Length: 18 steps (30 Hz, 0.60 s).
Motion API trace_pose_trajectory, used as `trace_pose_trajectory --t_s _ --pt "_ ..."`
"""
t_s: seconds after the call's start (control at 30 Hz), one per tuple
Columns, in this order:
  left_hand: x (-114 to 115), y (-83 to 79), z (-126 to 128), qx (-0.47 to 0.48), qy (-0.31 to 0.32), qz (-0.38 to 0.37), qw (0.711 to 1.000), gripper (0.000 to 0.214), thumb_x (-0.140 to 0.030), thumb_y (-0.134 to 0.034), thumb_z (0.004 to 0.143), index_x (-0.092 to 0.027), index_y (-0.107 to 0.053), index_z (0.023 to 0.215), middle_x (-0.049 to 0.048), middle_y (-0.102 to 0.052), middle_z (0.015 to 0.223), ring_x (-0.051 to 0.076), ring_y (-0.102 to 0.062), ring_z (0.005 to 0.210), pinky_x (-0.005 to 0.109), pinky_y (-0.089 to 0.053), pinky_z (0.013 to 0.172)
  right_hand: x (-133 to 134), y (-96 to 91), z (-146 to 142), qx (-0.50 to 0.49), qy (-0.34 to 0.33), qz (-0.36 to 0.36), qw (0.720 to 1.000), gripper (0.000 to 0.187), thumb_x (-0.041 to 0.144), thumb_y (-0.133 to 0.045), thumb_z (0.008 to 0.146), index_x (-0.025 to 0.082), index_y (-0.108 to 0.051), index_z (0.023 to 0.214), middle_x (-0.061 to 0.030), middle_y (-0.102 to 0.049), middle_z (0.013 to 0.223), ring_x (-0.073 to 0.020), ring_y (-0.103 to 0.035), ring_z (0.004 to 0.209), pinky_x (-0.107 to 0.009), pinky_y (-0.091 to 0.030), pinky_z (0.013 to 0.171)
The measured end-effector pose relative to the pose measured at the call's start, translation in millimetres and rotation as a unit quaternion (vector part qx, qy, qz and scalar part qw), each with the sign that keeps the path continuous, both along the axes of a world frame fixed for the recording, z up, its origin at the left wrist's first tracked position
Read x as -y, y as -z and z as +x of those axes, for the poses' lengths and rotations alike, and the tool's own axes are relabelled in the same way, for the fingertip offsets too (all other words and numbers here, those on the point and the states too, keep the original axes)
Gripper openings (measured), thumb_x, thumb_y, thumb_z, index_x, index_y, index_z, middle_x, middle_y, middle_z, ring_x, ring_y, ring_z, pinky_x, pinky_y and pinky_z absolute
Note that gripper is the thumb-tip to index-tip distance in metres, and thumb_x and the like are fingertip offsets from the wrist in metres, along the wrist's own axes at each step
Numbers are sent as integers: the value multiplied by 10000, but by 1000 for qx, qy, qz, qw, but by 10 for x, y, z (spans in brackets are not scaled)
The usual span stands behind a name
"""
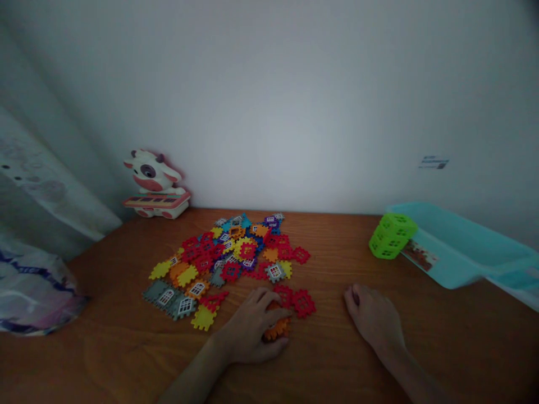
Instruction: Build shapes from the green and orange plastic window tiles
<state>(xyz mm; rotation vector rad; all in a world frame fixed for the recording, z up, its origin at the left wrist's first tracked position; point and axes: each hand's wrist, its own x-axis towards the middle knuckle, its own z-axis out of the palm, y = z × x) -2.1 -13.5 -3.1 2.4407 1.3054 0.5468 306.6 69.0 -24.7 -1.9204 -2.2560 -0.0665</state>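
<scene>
My left hand (251, 326) is curled around orange notched building tiles (277, 330) at the front of the table, with the thumb on the near side and the fingers on the far side. Its palm hides part of them. Two red window tiles (303, 303) lie just past its fingertips. A loose heap of interlocking tiles (231, 252) in red, yellow, orange, blue and grey spreads beyond and left of this hand. My right hand (374, 315) rests on the wood in a loose fist, apart from any piece, and nothing shows in it.
A green tower of window tiles (391, 235) leans by a light blue plastic bin (467, 241) at the right. A cow-shaped toy keyboard (155, 185) stands at the back left. A plastic bag (37, 289) lies at the left edge, below a curtain (42, 163). A wall closes off the back.
</scene>
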Motion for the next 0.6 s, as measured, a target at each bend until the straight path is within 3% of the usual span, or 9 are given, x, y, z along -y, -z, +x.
trace_pose_trajectory --t_s 0.3,0.43,0.6 --pt "21 -1 -24 7 -14 0 1000 405 -437 -695 896 -326 -670 1284 77 -592 1331 285 -546 1274 448 -477 1106 -20 50 20 -10 -1 19 1000 352 301 -386 987 222 -573 700 -98 -720 744 -244 -660 693 -352 -352 640" --pt "28 54 -33 23 -20 5 1000 358 -361 -686 899 -302 -676 1252 76 -602 1325 269 -549 1284 422 -474 1119 -25 23 19 -14 6 5 1000 351 310 -392 989 225 -562 694 -97 -724 748 -240 -664 696 -345 -356 635" --pt "38 84 -59 50 -10 16 999 544 -282 -676 872 -281 -547 1400 85 -562 1413 253 -522 1334 400 -455 1152 -26 -17 16 -58 28 -6 998 371 372 -391 986 243 -484 651 -70 -691 702 -222 -640 652 -325 -352 599"
